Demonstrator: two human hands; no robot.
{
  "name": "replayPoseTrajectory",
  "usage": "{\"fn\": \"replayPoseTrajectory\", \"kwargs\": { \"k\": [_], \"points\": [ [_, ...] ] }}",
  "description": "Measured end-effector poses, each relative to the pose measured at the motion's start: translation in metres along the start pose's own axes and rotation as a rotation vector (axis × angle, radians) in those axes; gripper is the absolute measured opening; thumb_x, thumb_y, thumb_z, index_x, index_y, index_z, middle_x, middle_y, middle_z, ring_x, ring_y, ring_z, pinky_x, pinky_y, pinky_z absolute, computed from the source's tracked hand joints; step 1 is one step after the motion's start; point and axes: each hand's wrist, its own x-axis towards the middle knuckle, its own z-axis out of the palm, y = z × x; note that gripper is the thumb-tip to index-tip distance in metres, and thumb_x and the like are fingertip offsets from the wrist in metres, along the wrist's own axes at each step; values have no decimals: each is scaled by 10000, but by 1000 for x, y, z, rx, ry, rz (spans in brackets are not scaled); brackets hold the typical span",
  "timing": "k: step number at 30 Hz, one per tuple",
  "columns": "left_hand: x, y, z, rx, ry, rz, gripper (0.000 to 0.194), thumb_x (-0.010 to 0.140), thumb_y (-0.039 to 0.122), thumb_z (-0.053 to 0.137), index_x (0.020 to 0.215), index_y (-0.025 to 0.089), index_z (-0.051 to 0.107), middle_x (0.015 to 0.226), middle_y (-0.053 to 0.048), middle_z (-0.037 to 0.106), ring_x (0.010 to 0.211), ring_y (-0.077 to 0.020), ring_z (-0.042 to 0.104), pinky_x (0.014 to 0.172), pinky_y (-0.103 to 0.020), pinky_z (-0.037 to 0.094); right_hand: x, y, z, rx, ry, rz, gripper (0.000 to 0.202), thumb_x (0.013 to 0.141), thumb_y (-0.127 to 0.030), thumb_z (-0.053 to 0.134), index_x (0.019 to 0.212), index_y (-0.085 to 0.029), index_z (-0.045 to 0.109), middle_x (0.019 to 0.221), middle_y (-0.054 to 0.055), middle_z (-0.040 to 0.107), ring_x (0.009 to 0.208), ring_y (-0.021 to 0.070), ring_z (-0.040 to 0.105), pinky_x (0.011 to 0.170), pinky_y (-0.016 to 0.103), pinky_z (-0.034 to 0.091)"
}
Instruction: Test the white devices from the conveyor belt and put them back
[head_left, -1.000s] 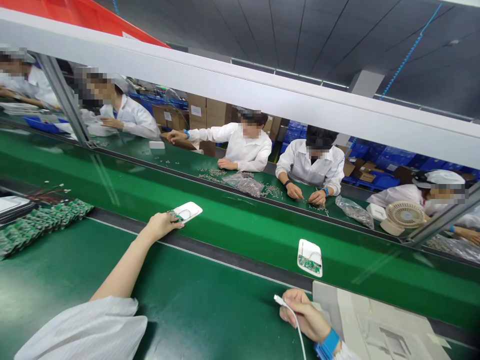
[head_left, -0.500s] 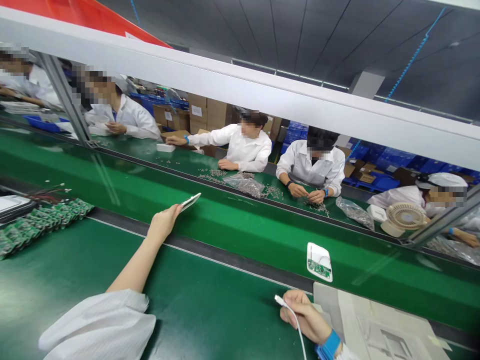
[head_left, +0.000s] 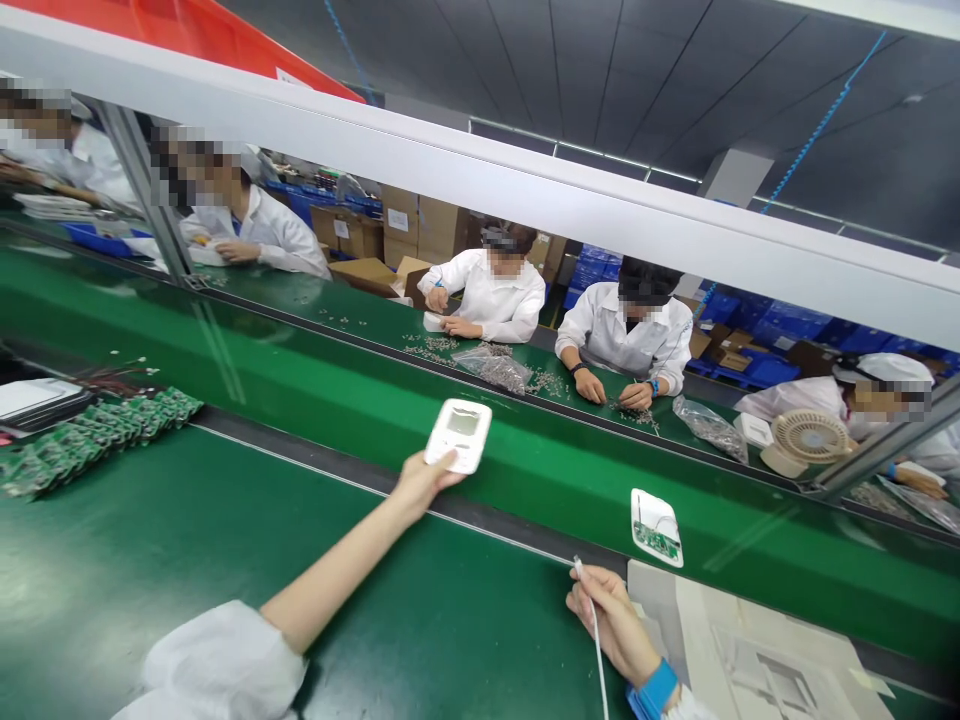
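Casing (head_left: pixel 458 437), white and round-cornered with rectangular window (head_left: pixel 464 421), in left hand (head_left: pixel 417 488).

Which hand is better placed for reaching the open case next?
Likely the right hand: it is closer to the open case, though holding a white cable. The left hand, farther off, holds a white device.

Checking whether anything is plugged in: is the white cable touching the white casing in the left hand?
Apart. The head view shows green belt between the casing and the cable in the right hand.
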Motion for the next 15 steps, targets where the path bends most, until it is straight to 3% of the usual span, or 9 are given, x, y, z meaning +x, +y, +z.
{"fn": "replayPoseTrajectory", "kwargs": {
  "k": [2, 3, 6, 10, 15],
  "points": [
    [-38, -12, 37, -121, -190, -61, 322, 761, 275, 628, 994, 54, 604, 986, -172, 652, 856, -242, 642, 737, -343, 541, -1, 0, 1, -29, 41, -22, 243, 757, -357, 649, 766, -116, 672, 419, -43, 439, 446, 78, 348, 504, 257, 296],
    [-57, -17, 51, -305, -363, -163, 378, 745, 303, 656, 1030, 63, 592, 1031, -180, 635, 904, -253, 628, 775, -357, 531, -2, 0, 2, -60, 41, -33, 241, 756, -352, 650, 756, -113, 677, 415, -39, 445, 444, 79, 354, 492, 254, 285],
    [-102, -28, 76, -502, -615, -329, 444, 727, 343, 681, 1071, 86, 566, 1044, -181, 629, 917, -259, 623, 778, -365, 525, -4, -2, 3, -192, -1, -49, 265, 749, -336, 651, 601, -116, 662, 381, -28, 446, 411, 75, 337, 442, 251, 227],
    [-122, -28, 81, -486, -722, -367, 433, 723, 325, 688, 1067, 95, 560, 1008, -176, 640, 887, -257, 628, 731, -361, 529, -6, -7, 2, -289, -68, -42, 422, 750, -316, 642, 377, -146, 543, 330, -32, 402, 381, 71, 296, 435, 262, 200],
    [-119, -24, 82, -481, -677, -368, 392, 735, 346, 673, 1032, 108, 578, 983, -159, 647, 856, -232, 634, 743, -347, 521, -7, -12, 1, -250, -101, -36, 447, 745, -296, 647, 343, -158, 508, 315, -47, 341, 396, 76, 280, 458, 270, 199]
  ]
}}
